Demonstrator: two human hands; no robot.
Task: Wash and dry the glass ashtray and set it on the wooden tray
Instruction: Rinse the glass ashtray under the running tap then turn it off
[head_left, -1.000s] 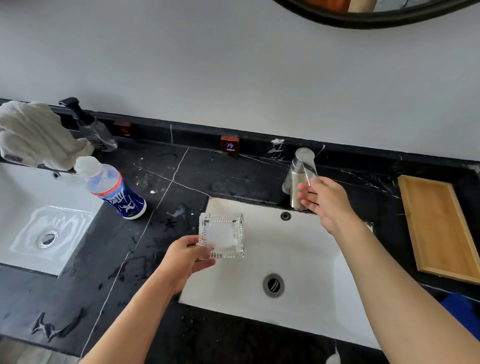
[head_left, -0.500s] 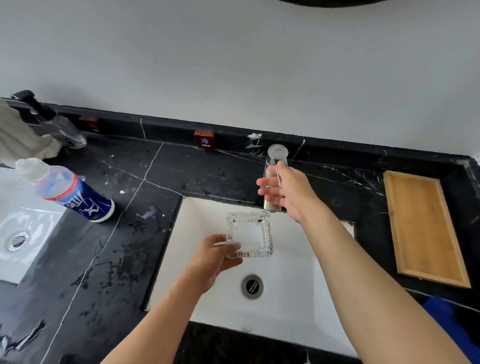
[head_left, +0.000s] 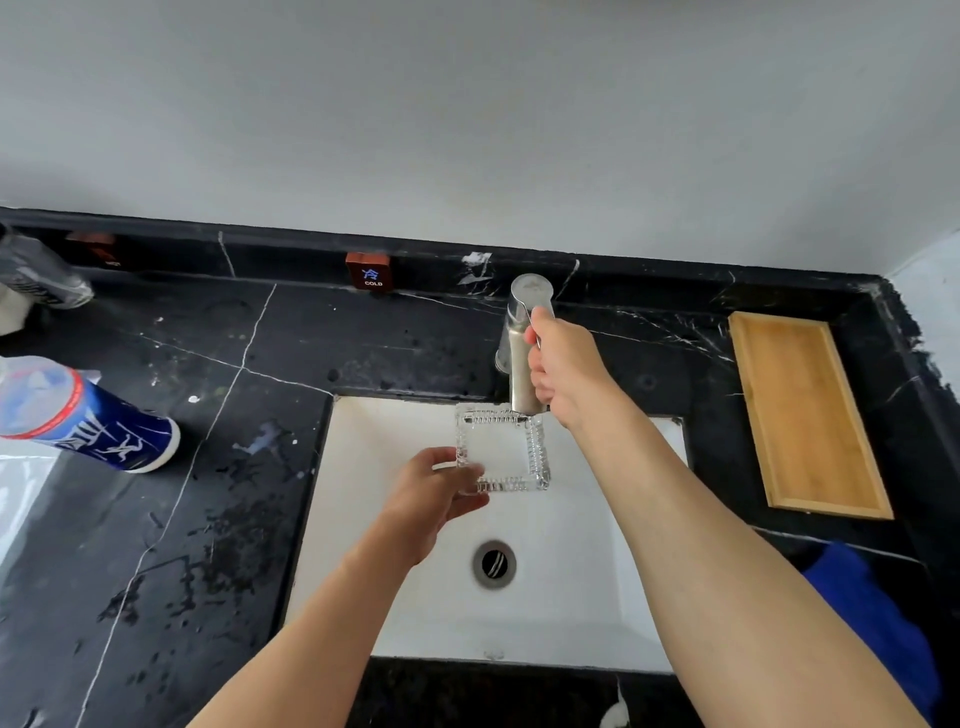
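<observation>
The white sink (head_left: 571, 613) served as the landmark. Above its basin, the far edge was blocked by the metal faucet (head_left: 519, 353), gripped by the right hand (head_left: 566, 374), and just in front of that by the glass ashtray (head_left: 503, 449) held in the left hand (head_left: 431, 499). The basin's near half, around the drain (head_left: 494, 564), lay open. Right of the sink, the wooden tray (head_left: 808, 415) lay bare, with clear counter between. Left of the sink, a blue bottle (head_left: 88, 423) lay on its side, well apart.
</observation>
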